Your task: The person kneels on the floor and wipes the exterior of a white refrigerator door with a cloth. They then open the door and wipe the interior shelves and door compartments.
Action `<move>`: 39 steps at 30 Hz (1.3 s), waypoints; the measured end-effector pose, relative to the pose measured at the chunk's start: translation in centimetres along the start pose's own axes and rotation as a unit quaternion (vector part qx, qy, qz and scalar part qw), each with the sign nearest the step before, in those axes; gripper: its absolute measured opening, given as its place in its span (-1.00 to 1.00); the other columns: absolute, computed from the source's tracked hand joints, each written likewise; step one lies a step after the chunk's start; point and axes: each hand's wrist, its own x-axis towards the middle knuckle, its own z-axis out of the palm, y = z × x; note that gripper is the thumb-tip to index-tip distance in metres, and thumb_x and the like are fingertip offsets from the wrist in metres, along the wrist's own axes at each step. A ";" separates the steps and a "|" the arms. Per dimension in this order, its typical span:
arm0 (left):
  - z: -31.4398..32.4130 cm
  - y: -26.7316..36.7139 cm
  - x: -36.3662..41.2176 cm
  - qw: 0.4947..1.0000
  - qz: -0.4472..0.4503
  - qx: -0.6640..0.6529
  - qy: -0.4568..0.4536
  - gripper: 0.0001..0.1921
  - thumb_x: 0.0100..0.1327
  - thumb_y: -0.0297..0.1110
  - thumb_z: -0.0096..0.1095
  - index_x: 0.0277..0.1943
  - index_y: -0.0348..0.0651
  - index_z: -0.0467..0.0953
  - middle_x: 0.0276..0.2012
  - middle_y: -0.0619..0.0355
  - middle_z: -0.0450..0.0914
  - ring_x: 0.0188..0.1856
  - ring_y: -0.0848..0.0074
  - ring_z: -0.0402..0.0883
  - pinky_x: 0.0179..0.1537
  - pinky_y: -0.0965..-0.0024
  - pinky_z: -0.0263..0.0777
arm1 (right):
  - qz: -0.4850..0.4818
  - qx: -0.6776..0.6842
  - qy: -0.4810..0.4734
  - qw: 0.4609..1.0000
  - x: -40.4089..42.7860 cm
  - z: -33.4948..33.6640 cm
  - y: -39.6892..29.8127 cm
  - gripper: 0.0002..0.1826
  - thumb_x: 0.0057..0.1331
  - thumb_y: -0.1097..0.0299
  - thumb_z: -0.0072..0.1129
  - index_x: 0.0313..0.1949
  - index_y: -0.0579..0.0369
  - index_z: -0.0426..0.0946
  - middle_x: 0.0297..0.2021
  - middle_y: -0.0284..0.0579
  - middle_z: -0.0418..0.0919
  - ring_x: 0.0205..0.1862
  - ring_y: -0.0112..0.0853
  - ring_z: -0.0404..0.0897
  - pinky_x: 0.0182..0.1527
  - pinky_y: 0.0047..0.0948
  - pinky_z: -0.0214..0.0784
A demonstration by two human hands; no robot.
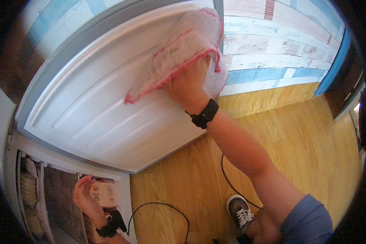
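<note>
My right hand [186, 82] holds a white cloth with red stitched edges [183, 52] against the ribbed white inner panel of an open freezer door [109, 91]. The cloth hides most of its fingers. At lower left, my left hand [84, 193] is in front of the open freezer compartment [61, 195], its fingers loosely curled. Nothing shows in its grasp, but whether it touches the compartment's edge is unclear. Beside it inside the compartment is a printed carton [103, 192]. Each wrist wears a black band.
A grey gasket [70, 39] rims the door. A black cable [158, 203] runs from the left wristband, and cable also crosses the wood-look floor [177, 177] near my shoe [239, 210]. Painted plank-pattern wall [271, 45] stands beyond the door. Dark furniture [344, 88] is at far right.
</note>
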 end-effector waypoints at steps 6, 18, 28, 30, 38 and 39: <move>1.1 -0.1 0.4 0.999 0.018 -0.030 -0.010 -0.74 0.27 -0.41 -0.15 -0.24 -0.40 0.50 -0.28 -0.04 0.57 -0.22 0.34 0.57 -0.11 0.32 0.45 | 0.016 0.010 -0.153 0.988 -13.3 1.9 1.4 -0.70 0.10 0.16 0.06 -0.23 0.04 0.47 -0.24 -0.10 0.50 -0.12 -0.16 0.44 -0.04 -0.15 0.26; 1.2 -0.7 0.9 0.998 0.005 -0.044 -0.043 -0.73 0.24 -0.38 -0.12 -0.20 -0.39 0.49 -0.21 -0.07 0.57 -0.17 0.30 0.58 -0.10 0.29 0.46 | 0.379 0.014 -0.330 0.864 -28.5 3.6 0.9 -0.66 0.07 0.20 0.09 -0.19 0.08 0.45 -0.23 -0.12 0.51 -0.12 -0.22 0.47 -0.07 -0.26 0.32; 0.8 -1.2 0.6 0.997 -0.024 -0.062 -0.030 -0.73 0.24 -0.38 -0.15 -0.17 -0.39 0.47 -0.20 -0.09 0.56 -0.15 0.31 0.56 -0.06 0.32 0.43 | 0.510 0.083 -0.442 0.733 -26.5 2.2 -1.4 -0.62 -0.01 0.24 0.16 -0.18 0.12 0.45 -0.21 -0.09 0.52 -0.13 -0.25 0.48 -0.07 -0.29 0.33; 0.8 -0.7 0.6 0.997 -0.022 -0.073 -0.028 -0.73 0.22 -0.42 -0.15 -0.19 -0.41 0.47 -0.21 -0.11 0.57 -0.21 0.33 0.56 -0.09 0.38 0.41 | 0.515 0.114 -0.459 0.715 -26.6 2.2 -4.2 -0.61 -0.02 0.25 0.17 -0.18 0.13 0.45 -0.20 -0.08 0.52 -0.13 -0.25 0.49 -0.07 -0.30 0.33; -0.2 0.1 -0.4 0.999 -0.032 -0.031 0.009 -0.70 0.25 -0.35 -0.18 -0.15 -0.39 0.46 -0.19 -0.11 0.57 -0.17 0.33 0.56 -0.03 0.38 0.37 | 0.524 0.271 -0.493 0.640 -28.2 5.6 -15.5 -0.56 -0.09 0.28 0.22 -0.18 0.17 0.45 -0.19 -0.06 0.53 -0.13 -0.27 0.50 -0.06 -0.33 0.33; -0.2 -0.1 -0.3 0.999 -0.041 -0.028 0.019 -0.69 0.26 -0.35 -0.19 -0.14 -0.39 0.46 -0.19 -0.11 0.57 -0.17 0.33 0.56 -0.02 0.38 0.36 | 0.526 0.274 -0.497 0.634 -28.0 5.7 -15.7 -0.56 -0.09 0.28 0.23 -0.18 0.17 0.46 -0.18 -0.06 0.53 -0.13 -0.28 0.50 -0.06 -0.33 0.33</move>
